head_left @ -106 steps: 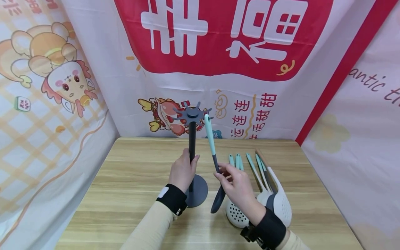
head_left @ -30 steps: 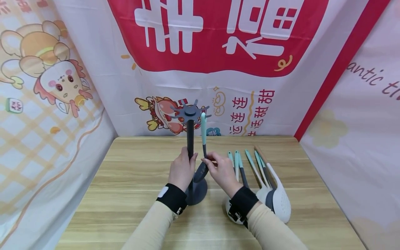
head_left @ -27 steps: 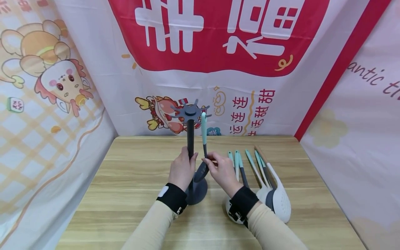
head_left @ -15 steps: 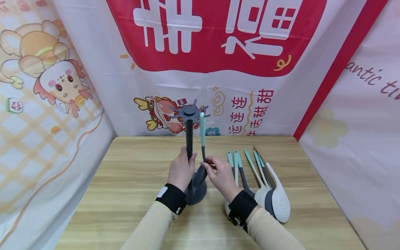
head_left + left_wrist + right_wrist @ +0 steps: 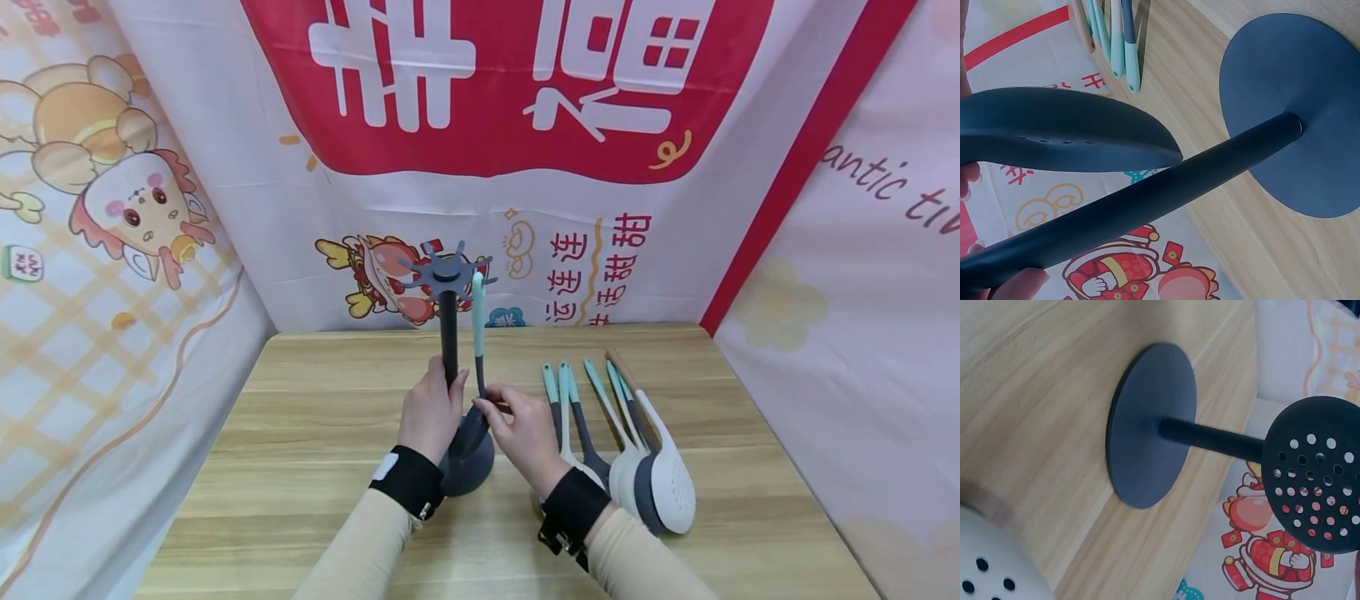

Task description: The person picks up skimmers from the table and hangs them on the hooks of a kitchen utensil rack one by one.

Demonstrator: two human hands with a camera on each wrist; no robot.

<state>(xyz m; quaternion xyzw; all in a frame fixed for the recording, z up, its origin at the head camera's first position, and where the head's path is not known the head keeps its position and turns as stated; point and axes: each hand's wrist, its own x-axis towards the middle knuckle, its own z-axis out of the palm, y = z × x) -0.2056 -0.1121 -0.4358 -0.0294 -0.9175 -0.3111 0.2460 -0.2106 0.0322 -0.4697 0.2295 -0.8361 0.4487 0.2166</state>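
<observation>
A slotted spoon (image 5: 468, 436) is pinched at the neck by the nearly closed right hand (image 5: 525, 429) and held almost upright to its left, seemingly so the handle (image 5: 478, 321) is left free near the rack (image 5: 448, 329). The rack's post is wrapped by the left hand (image 5: 431, 414), apparently for steadiness. Other utensils (image 5: 630, 475) are laid to the right hand's right.

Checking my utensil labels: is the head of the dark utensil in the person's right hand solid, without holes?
No, the right wrist view shows many round holes through the head of the dark skimmer.
</observation>
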